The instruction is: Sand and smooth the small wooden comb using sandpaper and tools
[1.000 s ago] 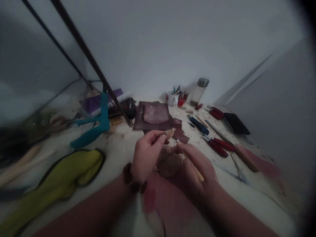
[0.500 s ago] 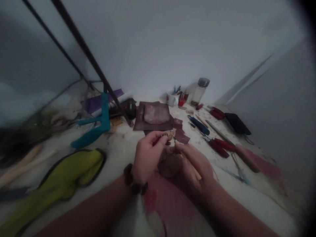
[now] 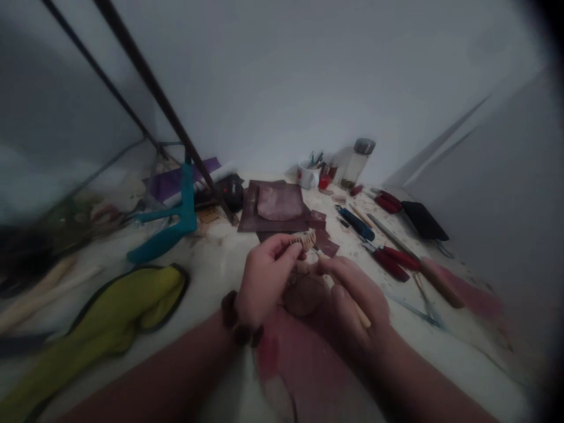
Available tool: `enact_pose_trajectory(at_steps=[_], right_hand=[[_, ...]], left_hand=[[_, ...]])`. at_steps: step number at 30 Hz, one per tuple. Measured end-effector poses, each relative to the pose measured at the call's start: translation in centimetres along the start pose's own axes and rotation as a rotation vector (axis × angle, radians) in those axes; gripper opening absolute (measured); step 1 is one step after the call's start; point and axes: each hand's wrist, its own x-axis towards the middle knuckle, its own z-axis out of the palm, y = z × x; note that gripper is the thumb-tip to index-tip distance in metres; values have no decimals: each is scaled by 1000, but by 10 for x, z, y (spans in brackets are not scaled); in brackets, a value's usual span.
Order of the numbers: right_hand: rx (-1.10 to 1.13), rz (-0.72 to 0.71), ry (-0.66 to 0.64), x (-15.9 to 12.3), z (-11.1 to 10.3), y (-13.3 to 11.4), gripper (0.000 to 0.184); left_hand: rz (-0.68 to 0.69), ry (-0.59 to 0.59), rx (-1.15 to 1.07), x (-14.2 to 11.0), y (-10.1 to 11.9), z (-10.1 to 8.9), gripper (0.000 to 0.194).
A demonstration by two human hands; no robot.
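Cloth (image 3: 127, 305), olive-green with a dark edge, lies crumpled at far left on the pale tabletop (image 3: 211, 255). Just beyond it: teal handle (image 3: 187, 197), near the foot of a dark slanting bar (image 3: 161, 97). Next rightward, black object (image 3: 231, 192), details blurred, then dark brown sheets (image 3: 249, 217) stacked flat, a paler one on top.

Left hand (image 3: 267, 279), dark bracelet (image 3: 240, 332) at the wrist: thumb and fingers clamped on a small ribbed piece (image 3: 304, 238), pale tan, held up in front of the sheets. Below it, between the two hands, a round brown block (image 3: 305, 295). Mug (image 3: 307, 175) holding pens stands behind, near the wall; red bottle (image 3: 325, 178) just right of it.

Right hand (image 3: 359, 296): fingers closed around a slim tool, pale handle (image 3: 364, 319) showing under the palm. Its tip is near the ribbed piece; contact cannot be told. Farther back, blue cutter (image 3: 356, 223) and glass bottle (image 3: 358, 164) with grey lid. Rightward, red-handled pliers (image 3: 392, 262); beyond these, black flat object (image 3: 424, 220), lying near the right wall.
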Motion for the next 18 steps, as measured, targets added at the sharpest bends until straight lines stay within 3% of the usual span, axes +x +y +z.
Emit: enact_pose_trajectory(at_steps=[9,18], right_hand=[[-73,55,5,-4,5,10,38],[-86,104,28,-2,6,8,37]], left_hand=[[26,20,-19,0,3,0,19],[73,-47,-17,-6,4,4,26]])
